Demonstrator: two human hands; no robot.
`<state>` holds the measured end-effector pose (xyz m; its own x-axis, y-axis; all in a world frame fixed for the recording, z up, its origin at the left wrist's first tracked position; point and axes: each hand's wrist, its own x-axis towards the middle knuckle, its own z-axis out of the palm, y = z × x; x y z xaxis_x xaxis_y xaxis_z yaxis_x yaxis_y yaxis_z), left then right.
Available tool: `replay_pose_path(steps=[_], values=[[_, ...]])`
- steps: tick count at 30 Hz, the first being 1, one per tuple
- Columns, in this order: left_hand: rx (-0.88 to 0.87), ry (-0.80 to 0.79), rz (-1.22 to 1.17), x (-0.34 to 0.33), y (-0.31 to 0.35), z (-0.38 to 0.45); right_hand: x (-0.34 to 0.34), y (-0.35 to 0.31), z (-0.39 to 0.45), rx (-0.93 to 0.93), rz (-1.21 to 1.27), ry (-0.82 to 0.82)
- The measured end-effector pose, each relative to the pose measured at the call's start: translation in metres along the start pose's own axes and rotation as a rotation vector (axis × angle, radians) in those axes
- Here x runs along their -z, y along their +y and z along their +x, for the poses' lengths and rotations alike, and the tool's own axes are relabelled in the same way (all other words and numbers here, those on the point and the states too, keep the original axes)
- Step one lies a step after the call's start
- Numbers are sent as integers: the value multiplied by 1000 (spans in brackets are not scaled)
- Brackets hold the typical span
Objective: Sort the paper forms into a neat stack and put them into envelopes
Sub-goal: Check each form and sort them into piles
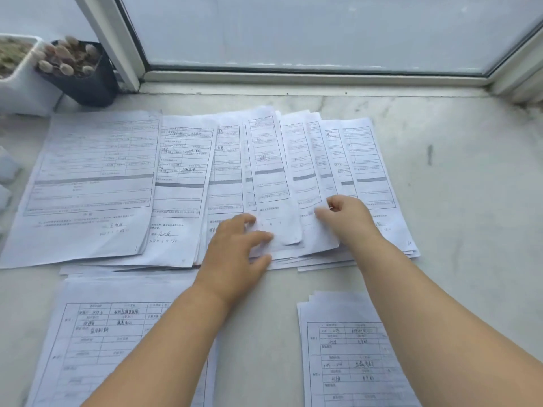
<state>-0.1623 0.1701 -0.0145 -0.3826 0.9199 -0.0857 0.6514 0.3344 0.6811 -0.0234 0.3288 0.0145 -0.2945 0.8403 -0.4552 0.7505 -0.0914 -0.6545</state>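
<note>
So the whole thing sits on a pale marble-look bench (440, 171) with grey veining, right up against a window (293, 30) with a white frame and frosted-looking glass, daylight coming in flat and bluish. Back left corner has a black pot (88, 80) with a chunky succulent in it, touching a white planter (20, 83) just beside it. The forms are everywhere: a fanned row of sheets (264, 160) runs across the middle of the bench, overlapping like a hand of cards, with 1 flatter pile (88, 183) at the left end. Nearer the camera there's a left stack (111, 333) partly under the left forearm, and a right stack (343, 356) partly under the right forearm. All of them are printed grid forms with grey bars and handwritten entries plus signatures near the bottom, but the print is too small and soft to actually read. The left hand (235, 254) lies on the lower edge of the fan with fingers spread and fairly straight, pressing on the paper. The right hand (346, 218) has its fingers curled, pinching the lower part of a sheet in the fan.
</note>
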Motion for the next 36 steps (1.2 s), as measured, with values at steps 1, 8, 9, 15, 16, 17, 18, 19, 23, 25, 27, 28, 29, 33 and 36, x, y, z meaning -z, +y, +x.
replay_pose_path(steps=[1, 8, 9, 15, 16, 17, 18, 19, 23, 25, 27, 28, 29, 33, 36], values=[[18, -77, 99, 1, 2, 3, 1, 1, 0, -7, -7, -1], [-54, -105, 72, 18, 11, -27, 13, 20, -40, 77, -19, 212], [-71, -60, 43, 21, 10, -42, 9, 21, -54, 112, 30, 206], [-44, 107, -7, 45, -16, -151, -46, 29, -162, 89, 113, -204], [-39, 115, 0, 47, -23, -169, -58, 33, -180, 74, 93, -265], [-39, 118, 8, 48, -29, -186, -69, 39, -198, 61, 69, -308], [-41, 112, 13, 49, -35, -202, -79, 45, -215, 46, 46, -336], [-47, 100, 14, 50, -41, -218, -88, 50, -231, 27, 29, -352], [-98, 70, 11, 50, -56, -275, -118, 71, -287, -84, 64, -320], [-99, 51, 2, 49, -62, -300, -129, 78, -310, -125, 76, -288], [-86, 16, 6, 46, -67, -321, -138, 82, -328, -140, 67, -256], [-83, -3, 16, 44, -69, -329, -142, 83, -335, -147, 65, -253], [-79, -24, 26, 42, -70, -336, -145, 84, -341, -156, 71, -258], [-65, -32, 15, 34, -73, -342, -152, 87, -350, -119, 96, -280], [-41, 35, -55, 29, -73, -340, -154, 88, -349, -4, 187, -301]])
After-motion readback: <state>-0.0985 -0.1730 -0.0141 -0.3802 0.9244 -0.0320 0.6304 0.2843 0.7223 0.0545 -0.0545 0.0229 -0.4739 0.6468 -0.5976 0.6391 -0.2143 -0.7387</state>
